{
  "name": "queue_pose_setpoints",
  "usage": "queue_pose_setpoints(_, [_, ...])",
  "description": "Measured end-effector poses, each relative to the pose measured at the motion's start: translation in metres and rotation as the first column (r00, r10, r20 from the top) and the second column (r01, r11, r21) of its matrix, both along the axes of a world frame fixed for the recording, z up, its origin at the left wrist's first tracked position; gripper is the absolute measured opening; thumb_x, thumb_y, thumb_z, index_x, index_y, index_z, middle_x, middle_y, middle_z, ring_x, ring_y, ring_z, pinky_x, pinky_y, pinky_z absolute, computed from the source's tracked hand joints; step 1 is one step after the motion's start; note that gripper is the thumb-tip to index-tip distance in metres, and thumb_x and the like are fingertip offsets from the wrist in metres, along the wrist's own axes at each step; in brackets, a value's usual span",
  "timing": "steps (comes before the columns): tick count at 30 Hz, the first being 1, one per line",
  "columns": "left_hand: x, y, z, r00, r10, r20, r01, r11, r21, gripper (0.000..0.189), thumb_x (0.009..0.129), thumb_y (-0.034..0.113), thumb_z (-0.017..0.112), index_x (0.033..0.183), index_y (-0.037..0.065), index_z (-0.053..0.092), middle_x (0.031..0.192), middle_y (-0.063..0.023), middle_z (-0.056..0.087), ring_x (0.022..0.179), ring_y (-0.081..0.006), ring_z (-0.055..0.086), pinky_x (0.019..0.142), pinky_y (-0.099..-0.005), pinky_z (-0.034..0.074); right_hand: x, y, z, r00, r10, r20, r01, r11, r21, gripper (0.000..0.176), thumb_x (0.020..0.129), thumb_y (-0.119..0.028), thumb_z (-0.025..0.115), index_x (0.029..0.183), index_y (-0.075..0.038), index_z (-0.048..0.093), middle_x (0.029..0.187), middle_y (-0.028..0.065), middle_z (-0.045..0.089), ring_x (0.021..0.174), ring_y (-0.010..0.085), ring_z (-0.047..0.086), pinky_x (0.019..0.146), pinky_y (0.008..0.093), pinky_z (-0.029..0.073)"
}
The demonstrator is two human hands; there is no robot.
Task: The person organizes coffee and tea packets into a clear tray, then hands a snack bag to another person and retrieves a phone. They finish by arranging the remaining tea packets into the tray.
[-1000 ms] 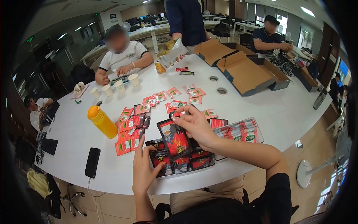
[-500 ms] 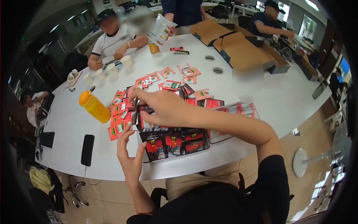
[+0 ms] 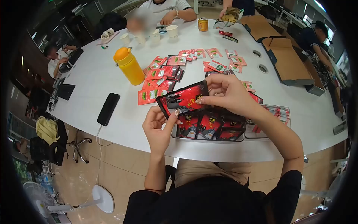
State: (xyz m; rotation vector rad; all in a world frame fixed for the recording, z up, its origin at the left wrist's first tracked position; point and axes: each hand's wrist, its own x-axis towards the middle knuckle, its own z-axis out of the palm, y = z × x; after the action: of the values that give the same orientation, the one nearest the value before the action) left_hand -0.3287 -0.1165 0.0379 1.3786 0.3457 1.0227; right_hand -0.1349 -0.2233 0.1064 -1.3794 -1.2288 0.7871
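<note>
A red and black coffee sachet is stretched between my two hands, tilted with its right end higher. My left hand pinches its lower left part between thumb and fingers. At the other end, my right hand grips the upper right corner, thumb in front. Just below is a clear box filled with upright sachets of the same kind; the sachet and my hands hide its back part. Beside it stands a second clear box with red and white packets. Pink and red sachets lie scattered behind my hands.
An orange-yellow bottle stands at left, with a phone on a cable nearer the edge. Paper cups and a yellow can are farther back. Open cardboard boxes lie at right. Other people sit or stand around the table.
My right hand has come back from the sachet pile, and a coffee sachet is now held up between both hands. My left hand has closed on it. The view has shifted.
</note>
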Motion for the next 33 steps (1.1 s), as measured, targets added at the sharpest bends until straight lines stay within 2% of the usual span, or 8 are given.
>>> queue_pose_setpoints(9, [-0.007,0.021,-0.015,0.998,0.062,-0.033,-0.056,0.984,0.169,0.03,0.084,-0.004,0.063,0.112,0.0,0.055,0.108,-0.013,0.067,0.097,-0.0167,0.063,0.078,-0.0265,0.05,0.002,-0.016,0.04,0.865,-0.237,0.441,0.186,0.97,0.157,0.022,0.082,-0.009,0.071,0.102,-0.001,0.067,0.079,-0.0008,0.065,0.064,0.0028,0.052,0.056,0.0201,0.04])
queue_pose_setpoints(12, [-0.01,0.029,-0.012,0.995,0.056,-0.087,-0.041,0.985,0.168,0.032,0.084,-0.004,0.063,0.114,0.003,0.055,0.115,-0.0125,0.065,0.103,-0.0176,0.061,0.08,-0.0277,0.051,-0.022,-0.015,0.032,0.712,-0.02,0.702,0.048,0.999,-0.02,0.03,0.079,-0.009,0.069,0.108,-0.003,0.065,0.092,0.0104,0.068,0.075,0.0206,0.061,0.068,0.0297,0.05])
queue_pose_setpoints(13, [-0.01,0.029,-0.012,0.993,0.049,-0.111,-0.028,0.983,0.182,0.034,0.083,-0.004,0.064,0.115,0.003,0.055,0.116,-0.0118,0.064,0.103,-0.0177,0.061,0.081,-0.0285,0.05,-0.029,-0.011,0.01,0.55,-0.129,0.825,0.004,0.988,0.152,0.031,0.077,-0.009,0.069,0.107,-0.006,0.066,0.092,0.0093,0.067,0.083,0.0242,0.061,0.072,0.0333,0.05])
queue_pose_setpoints(18, [-0.013,0.032,-0.005,0.946,-0.02,-0.325,0.112,0.957,0.269,0.051,0.08,0.005,0.07,0.127,0.003,0.049,0.129,-0.0119,0.056,0.116,-0.0222,0.055,0.092,-0.0356,0.047,-0.051,0.009,-0.036,0.494,-0.005,0.87,0.002,1.0,0.004,0.027,0.075,-0.013,0.071,0.101,-0.009,0.065,0.088,0.0063,0.064,0.081,0.0256,0.058,0.074,0.0373,0.048])
queue_pose_setpoints(22, [-0.009,0.036,0.001,0.875,-0.011,-0.484,0.332,0.741,0.583,0.102,0.059,0.017,0.087,0.145,0.009,0.033,0.146,-0.0135,0.037,0.137,-0.0322,0.033,0.111,-0.0479,0.029,-0.046,0.006,-0.028,0.44,-0.172,0.882,0.014,0.983,0.185,0.023,0.075,-0.015,0.071,0.097,-0.01,0.064,0.081,0.0052,0.061,0.08,0.0254,0.058,0.072,0.0366,0.048])
queue_pose_setpoints(26, [0.005,0.026,0.018,0.72,0.187,-0.668,0.472,0.574,0.669,0.118,0.049,0.016,0.089,0.149,0.016,0.026,0.152,-0.0135,0.021,0.139,-0.0362,0.024,0.114,-0.0559,0.019,-0.043,-0.021,-0.014,0.475,-0.112,0.873,0.061,0.994,0.095,0.014,0.079,-0.017,0.07,0.087,-0.007,0.064,0.077,0.0062,0.06,0.075,0.0261,0.059,0.066,0.037,0.048])
queue_pose_setpoints(31, [0.025,0.017,0.02,0.684,0.374,-0.626,0.53,0.335,0.779,0.113,0.051,0.013,0.088,0.148,0.013,0.028,0.137,-0.0119,0.037,0.132,-0.0315,0.034,0.112,-0.0557,0.017,-0.067,-0.047,-0.021,0.489,0.354,0.797,0.038,0.904,-0.425,0.031,0.093,-0.029,0.056,0.075,-0.003,0.062,0.066,0.0091,0.06,0.065,0.0245,0.063,0.062,0.0358,0.049])
queue_pose_setpoints(33, [0.029,0.017,0.019,0.674,0.384,-0.631,0.546,0.317,0.775,0.11,0.052,0.013,0.087,0.147,0.011,0.029,0.129,-0.011,0.041,0.126,-0.0296,0.039,0.11,-0.0541,0.02,-0.064,-0.05,-0.038,0.364,0.2,0.91,-0.026,0.979,-0.205,0.042,0.094,-0.036,0.054,0.07,-0.002,0.063,0.06,0.0089,0.059,0.062,0.0239,0.062,0.062,0.0345,0.048])
